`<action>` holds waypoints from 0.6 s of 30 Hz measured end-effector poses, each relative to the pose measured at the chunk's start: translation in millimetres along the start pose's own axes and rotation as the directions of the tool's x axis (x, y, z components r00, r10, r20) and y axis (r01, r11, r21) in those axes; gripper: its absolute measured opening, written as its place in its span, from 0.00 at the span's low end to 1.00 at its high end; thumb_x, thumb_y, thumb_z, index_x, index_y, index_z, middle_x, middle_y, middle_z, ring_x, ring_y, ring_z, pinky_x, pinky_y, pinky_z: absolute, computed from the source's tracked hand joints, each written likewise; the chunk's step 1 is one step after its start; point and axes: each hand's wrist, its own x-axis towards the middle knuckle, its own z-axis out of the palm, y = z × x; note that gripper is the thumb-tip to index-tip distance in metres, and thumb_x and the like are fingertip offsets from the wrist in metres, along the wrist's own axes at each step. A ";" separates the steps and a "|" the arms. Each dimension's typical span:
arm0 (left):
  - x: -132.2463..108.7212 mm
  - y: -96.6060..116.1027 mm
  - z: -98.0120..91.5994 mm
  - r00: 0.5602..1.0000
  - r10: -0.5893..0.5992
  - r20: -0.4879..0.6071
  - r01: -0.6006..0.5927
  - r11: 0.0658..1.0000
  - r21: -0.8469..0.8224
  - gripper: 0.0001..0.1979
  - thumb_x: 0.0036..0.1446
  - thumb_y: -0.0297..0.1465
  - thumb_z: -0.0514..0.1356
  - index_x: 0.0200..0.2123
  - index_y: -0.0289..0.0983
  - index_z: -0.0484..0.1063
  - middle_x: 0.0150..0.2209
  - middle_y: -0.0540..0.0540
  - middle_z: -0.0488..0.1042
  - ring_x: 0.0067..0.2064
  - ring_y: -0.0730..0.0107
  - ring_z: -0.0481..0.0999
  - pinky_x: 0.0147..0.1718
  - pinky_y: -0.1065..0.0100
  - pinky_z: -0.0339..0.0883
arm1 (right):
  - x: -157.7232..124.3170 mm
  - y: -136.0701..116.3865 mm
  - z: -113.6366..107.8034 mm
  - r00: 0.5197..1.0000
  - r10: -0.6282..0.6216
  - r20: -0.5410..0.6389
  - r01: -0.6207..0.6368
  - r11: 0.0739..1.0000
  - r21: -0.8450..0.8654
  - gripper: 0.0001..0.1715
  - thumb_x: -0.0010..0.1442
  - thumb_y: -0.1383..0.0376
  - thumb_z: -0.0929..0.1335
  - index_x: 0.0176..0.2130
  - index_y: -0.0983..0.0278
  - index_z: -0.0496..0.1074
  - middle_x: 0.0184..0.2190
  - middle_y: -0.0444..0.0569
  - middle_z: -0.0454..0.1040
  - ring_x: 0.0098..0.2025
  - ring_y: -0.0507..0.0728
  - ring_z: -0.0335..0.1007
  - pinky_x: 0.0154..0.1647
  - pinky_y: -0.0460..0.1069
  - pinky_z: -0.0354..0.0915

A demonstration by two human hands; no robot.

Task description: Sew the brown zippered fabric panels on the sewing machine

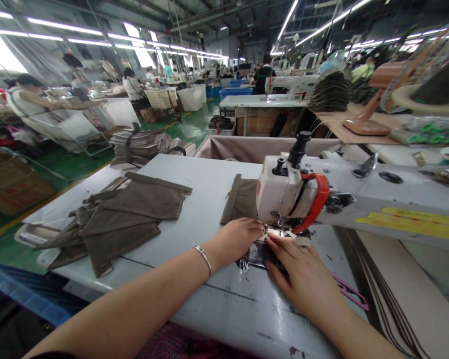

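My left hand, a bracelet at its wrist, is at the sewing machine's needle area with its fingers closed together. Its fingertips touch the near edge of a brown fabric piece, which lies partly behind the machine head. My right hand lies just to the right, fingers stretched flat and thumb apart. Its fingertips press down beside a small white piece near the presser foot. The needle and what lies under the fingertips are mostly hidden.
Sewn brown fabric pieces lie overlapping on the left of the white table. Behind them is a strapped fabric stack. Pink thread snips and long fabric panels are on the right. People work farther back.
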 end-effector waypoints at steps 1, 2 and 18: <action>0.6 -0.9 1.7 1.000 -0.017 -0.009 0.017 1.000 0.000 0.10 0.64 0.26 0.54 0.47 0.35 0.72 0.50 0.44 0.74 0.53 0.65 0.72 0.55 0.66 0.64 | 1.2 -0.1 0.9 1.000 0.006 -0.006 -0.006 1.000 -0.001 0.27 0.65 0.59 0.62 0.61 0.64 0.63 0.60 0.52 0.65 0.55 0.64 0.64 0.51 0.60 0.59; 1.2 -1.8 3.1 0.999 -0.031 -0.017 0.031 1.000 0.001 0.10 0.64 0.26 0.54 0.47 0.35 0.72 0.49 0.45 0.75 0.52 0.66 0.73 0.55 0.66 0.64 | 2.3 -0.2 1.5 1.000 0.011 -0.010 -0.011 1.000 0.000 0.26 0.66 0.59 0.62 0.61 0.64 0.63 0.60 0.52 0.65 0.55 0.64 0.64 0.51 0.60 0.59; 2.7 -2.1 2.0 0.999 -0.042 -0.030 0.042 0.999 0.019 0.11 0.61 0.22 0.55 0.43 0.35 0.75 0.47 0.46 0.77 0.51 0.68 0.74 0.56 0.66 0.65 | 6.3 -4.6 0.5 0.998 0.065 -0.014 -0.064 0.996 0.062 0.21 0.66 0.61 0.62 0.56 0.62 0.67 0.56 0.51 0.69 0.52 0.64 0.66 0.50 0.61 0.58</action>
